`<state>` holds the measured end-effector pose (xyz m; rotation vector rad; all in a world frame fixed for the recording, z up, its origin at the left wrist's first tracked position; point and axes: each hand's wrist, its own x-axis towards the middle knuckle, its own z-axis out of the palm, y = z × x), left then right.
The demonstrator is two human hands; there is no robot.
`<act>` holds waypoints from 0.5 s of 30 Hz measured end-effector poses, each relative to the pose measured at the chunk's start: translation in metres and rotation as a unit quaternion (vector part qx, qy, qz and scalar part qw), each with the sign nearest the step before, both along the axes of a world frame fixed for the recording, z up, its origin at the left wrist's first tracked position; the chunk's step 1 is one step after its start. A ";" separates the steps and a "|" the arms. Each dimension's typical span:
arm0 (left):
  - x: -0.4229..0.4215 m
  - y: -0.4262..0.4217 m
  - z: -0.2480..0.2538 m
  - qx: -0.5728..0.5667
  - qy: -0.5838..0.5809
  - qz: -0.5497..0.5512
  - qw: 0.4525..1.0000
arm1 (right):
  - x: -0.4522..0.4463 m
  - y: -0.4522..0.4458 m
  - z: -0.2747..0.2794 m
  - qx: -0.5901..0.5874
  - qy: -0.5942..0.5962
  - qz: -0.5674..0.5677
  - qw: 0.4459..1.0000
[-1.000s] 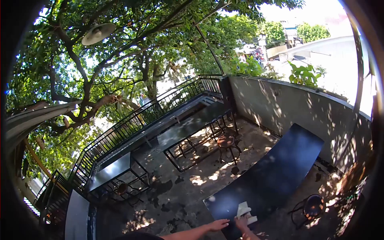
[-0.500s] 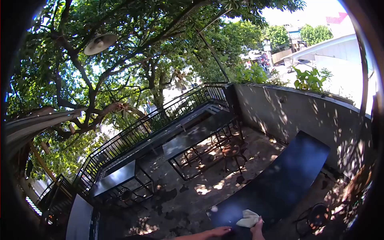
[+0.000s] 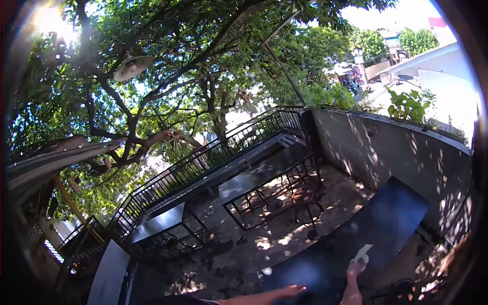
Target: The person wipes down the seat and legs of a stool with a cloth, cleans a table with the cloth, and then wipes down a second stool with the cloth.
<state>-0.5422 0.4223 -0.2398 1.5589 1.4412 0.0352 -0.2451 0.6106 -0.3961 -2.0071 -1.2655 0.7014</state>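
Over the near desk (image 3: 378, 216), right hand (image 3: 356, 267) held cloth (image 3: 364, 251) bunched, probably for grip; opening of left hand (image 3: 291, 291) was unclear.

The bottom edge crops 2 forearms (image 3: 352, 292); the right hand (image 3: 356, 267) partly hides the pale cloth (image 3: 364, 252).

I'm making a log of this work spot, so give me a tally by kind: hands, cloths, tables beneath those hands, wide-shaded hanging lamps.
Hands: 2 (left hand, right hand)
Cloth: 1
Table beneath the hands: 1
Wide-shaded hanging lamp: 1
Total: 5
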 end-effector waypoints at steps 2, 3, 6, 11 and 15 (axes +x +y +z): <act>0.017 0.010 -0.002 -0.009 -0.013 -0.024 1.000 | -0.062 -0.028 -0.021 -0.010 -0.145 0.084 0.986; 0.021 0.012 -0.011 0.023 -0.013 -0.032 0.999 | -0.067 -0.043 -0.006 -0.093 -0.146 0.333 0.927; 0.029 0.015 -0.024 0.060 0.009 -0.042 0.997 | -0.130 -0.132 0.029 0.076 -0.120 0.511 0.848; 0.012 0.023 -0.079 0.085 -0.013 -0.072 0.994 | -0.149 -0.214 0.035 0.125 -0.137 0.678 0.711; 0.013 0.002 -0.007 0.007 0.064 -0.041 0.997 | -0.119 -0.212 0.025 0.166 -0.159 0.734 0.639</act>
